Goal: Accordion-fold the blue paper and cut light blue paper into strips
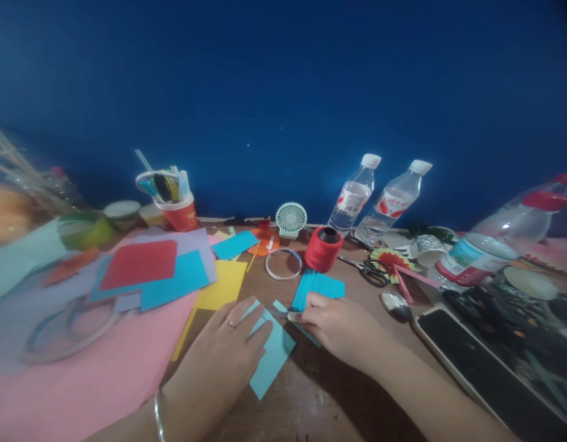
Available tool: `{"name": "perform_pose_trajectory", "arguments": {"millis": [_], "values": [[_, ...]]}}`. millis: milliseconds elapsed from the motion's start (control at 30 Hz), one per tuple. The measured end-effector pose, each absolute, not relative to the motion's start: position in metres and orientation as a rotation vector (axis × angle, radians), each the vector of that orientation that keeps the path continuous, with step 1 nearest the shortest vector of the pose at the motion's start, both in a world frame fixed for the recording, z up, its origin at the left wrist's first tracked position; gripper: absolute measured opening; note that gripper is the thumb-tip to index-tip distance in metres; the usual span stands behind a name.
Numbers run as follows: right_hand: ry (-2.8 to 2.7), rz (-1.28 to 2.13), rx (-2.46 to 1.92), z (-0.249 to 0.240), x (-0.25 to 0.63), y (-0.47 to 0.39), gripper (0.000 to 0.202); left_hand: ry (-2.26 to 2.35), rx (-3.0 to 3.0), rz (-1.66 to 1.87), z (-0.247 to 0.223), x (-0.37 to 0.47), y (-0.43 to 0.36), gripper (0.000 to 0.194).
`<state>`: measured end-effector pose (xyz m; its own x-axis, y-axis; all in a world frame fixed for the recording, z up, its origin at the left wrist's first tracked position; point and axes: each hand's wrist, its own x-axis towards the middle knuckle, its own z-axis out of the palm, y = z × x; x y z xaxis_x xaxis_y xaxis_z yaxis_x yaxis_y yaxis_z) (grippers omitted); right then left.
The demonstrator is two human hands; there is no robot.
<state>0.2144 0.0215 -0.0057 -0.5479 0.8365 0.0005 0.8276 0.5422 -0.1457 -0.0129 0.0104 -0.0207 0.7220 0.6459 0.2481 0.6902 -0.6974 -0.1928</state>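
My left hand (232, 341) lies spread over a light blue paper piece (275, 356) on the table, its fingers resting on the paper's left part. My right hand (332, 325) is closed around a small tool (293, 317), whose pale end and thin tip show between the hands; the rest is hidden in the fingers. Small light blue strips (280, 306) lie by the tip, and another narrow piece passes under my right hand. Just behind that hand is a folded bright blue paper (318, 287).
Behind stand a red thread spool (323, 250), a small fan (291, 219) and two bottles (352, 199). Scissors (369, 271), a mouse (396, 306) and a phone (486, 368) lie right. Coloured sheets (127, 368) and a pen cup (180, 212) are left.
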Motion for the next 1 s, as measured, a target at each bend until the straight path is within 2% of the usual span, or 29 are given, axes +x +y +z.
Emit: {"name": "perform_pose_trajectory", "arguments": {"millis": [133, 1000], "values": [[-2.692, 0.180, -1.462, -0.0045, 0.2138, 0.0212, 0.022, -1.113, -2.631, -0.179, -0.0202, -0.0127, 0.0085, 0.037], [-2.670, 0.146, -1.400, -0.0066, 0.2124, 0.0248, 0.018, -1.281, -2.692, -0.044, -0.0164, -0.0146, 0.0112, 0.034]]}}
